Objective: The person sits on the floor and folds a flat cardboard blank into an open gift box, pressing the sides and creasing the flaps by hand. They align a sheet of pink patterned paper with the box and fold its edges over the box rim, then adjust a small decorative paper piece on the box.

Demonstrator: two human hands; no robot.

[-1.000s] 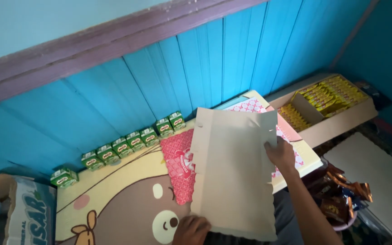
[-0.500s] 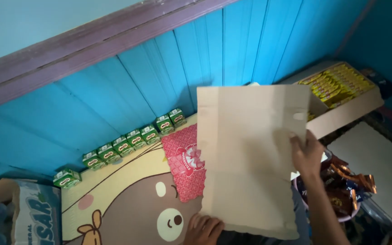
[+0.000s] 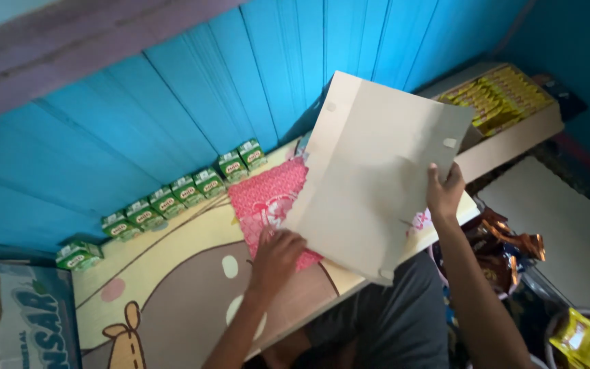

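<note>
Beige cardboard sheet gripped by right hand, left hand flat, fingers loose, on red patterned paper

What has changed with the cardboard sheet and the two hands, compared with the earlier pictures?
The cardboard sheet has tilted, its lower edge swinging to the right. The left hand has let go of its bottom edge and now rests on the red patterned cloth. The right hand keeps its grip on the sheet's right edge. The green cartons along the blue wall and the box of yellow packets stayed in place.
</note>
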